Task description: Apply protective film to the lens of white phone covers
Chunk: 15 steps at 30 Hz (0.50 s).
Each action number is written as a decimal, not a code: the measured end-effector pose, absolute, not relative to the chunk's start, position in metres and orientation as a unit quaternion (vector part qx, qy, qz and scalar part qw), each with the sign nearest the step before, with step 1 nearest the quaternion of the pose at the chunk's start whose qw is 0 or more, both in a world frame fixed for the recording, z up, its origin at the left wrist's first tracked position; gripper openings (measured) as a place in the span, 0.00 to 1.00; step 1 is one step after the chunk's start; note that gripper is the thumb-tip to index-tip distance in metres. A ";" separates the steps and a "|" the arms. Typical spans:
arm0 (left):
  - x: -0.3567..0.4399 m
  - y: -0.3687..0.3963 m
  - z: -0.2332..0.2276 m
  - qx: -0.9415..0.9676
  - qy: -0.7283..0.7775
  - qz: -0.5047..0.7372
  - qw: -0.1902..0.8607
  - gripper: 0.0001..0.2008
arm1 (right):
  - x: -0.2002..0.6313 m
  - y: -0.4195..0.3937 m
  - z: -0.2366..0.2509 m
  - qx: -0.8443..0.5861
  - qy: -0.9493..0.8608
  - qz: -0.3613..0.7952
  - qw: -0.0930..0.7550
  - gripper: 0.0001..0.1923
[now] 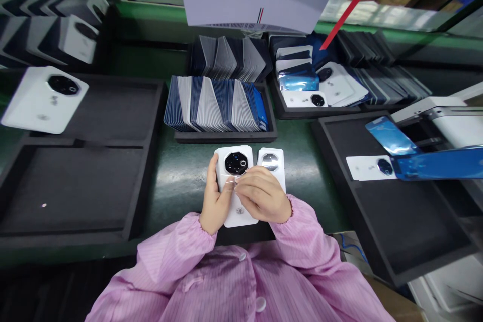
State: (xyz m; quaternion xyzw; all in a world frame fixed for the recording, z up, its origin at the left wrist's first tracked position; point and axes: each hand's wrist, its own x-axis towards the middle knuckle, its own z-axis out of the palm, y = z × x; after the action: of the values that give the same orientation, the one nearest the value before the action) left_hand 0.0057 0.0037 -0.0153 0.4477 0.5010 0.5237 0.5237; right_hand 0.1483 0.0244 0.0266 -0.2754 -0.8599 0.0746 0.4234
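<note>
A white phone back panel (237, 216) with a dark round camera area lies upright in front of me on the green table. My left hand (216, 201) grips its left edge, the thumb lying across the front. Just below the camera area, my right hand (262, 193) is closed in a pinch on what looks like a thin clear film (231, 180). Its fingertips are partly hidden. Beside it on the right lies a second white panel (279, 168) with a silvery round area, partly covered by my right hand.
A black tray (226, 137) of upright white and blue panels stands ahead. Another black tray (151, 161) is at left, with a white panel (45, 100) above its corner. At right, a tilted tray (407, 226) carries a white piece (370, 167) and blue film (441, 163).
</note>
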 end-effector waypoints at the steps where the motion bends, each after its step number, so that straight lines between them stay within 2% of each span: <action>1: 0.006 0.004 -0.015 0.448 0.502 0.523 0.524 0.31 | 0.148 0.024 0.027 -0.276 -0.860 0.074 0.422 0.09; 7: 0.006 0.003 -0.014 0.445 0.503 0.522 0.525 0.31 | 0.149 0.024 0.025 -0.320 -0.844 0.056 0.427 0.13; 9: 0.006 0.002 -0.015 0.437 0.498 0.525 0.535 0.30 | 0.150 0.024 0.023 -0.393 -0.815 0.052 0.424 0.19; 12: 0.008 0.000 -0.015 0.424 0.488 0.525 0.554 0.31 | 0.152 0.026 0.020 -0.499 -0.770 0.093 0.387 0.35; 15: 0.009 0.000 -0.013 0.419 0.474 0.519 0.575 0.31 | 0.152 0.027 0.020 -0.529 -0.752 0.129 0.370 0.37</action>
State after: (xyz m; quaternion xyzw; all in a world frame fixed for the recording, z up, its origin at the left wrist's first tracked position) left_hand 0.0091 0.0000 -0.0133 0.4189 0.4744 0.5186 0.5749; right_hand 0.1520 0.0270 0.0195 -0.5293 -0.7523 0.1291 0.3704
